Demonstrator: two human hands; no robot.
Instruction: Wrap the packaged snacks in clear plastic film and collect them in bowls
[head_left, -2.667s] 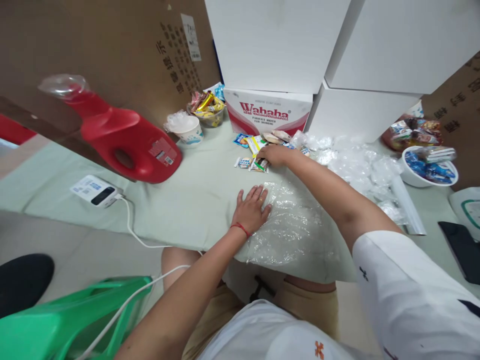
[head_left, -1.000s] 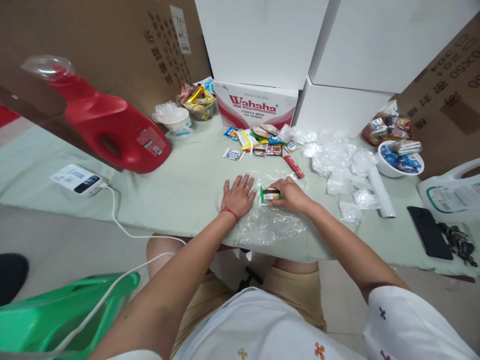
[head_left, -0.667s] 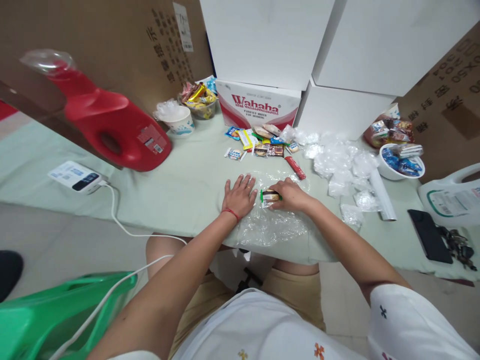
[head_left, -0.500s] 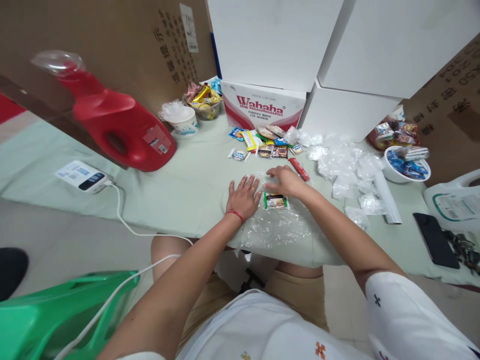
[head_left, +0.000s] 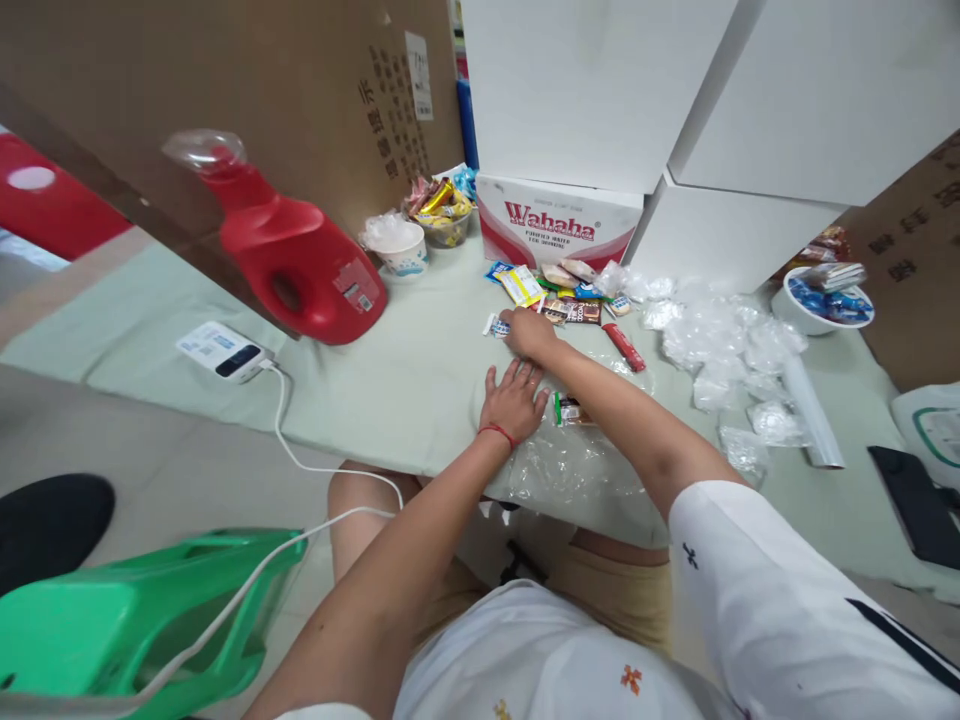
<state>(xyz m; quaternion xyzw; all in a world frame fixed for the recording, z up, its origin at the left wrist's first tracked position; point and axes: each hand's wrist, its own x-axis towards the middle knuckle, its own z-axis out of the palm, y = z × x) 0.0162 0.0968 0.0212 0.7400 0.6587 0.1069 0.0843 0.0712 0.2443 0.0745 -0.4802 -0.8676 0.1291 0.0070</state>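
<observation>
My left hand (head_left: 516, 400) lies flat with its fingers spread, on the left edge of a clear plastic sheet (head_left: 555, 465). Just beyond it, my right hand (head_left: 531, 335) has its fingers curled down on a small white-and-blue wrapped snack (head_left: 496, 326); its fingertips are partly hidden. On the sheet rests a green-ended snack packet (head_left: 571, 410), half covered by my right forearm. A red snack stick (head_left: 624, 347) lies to the right of that arm. Behind my right hand is a pile of snacks, with a yellow-and-white packet (head_left: 521, 286) among them.
Crumpled clear plastic bags (head_left: 701, 335) and a plastic roll (head_left: 814, 415) lie to the right, near a white bowl (head_left: 823, 308) of blue packets. A red jug (head_left: 300, 260), a paper cup (head_left: 405, 250) and a white device (head_left: 225, 350) with a cable stand left. Boxes line the back.
My right hand has moved left and forward, from above the green-ended packet to the small white-and-blue snack. My left hand stays flat on the sheet. The camera view has shifted left.
</observation>
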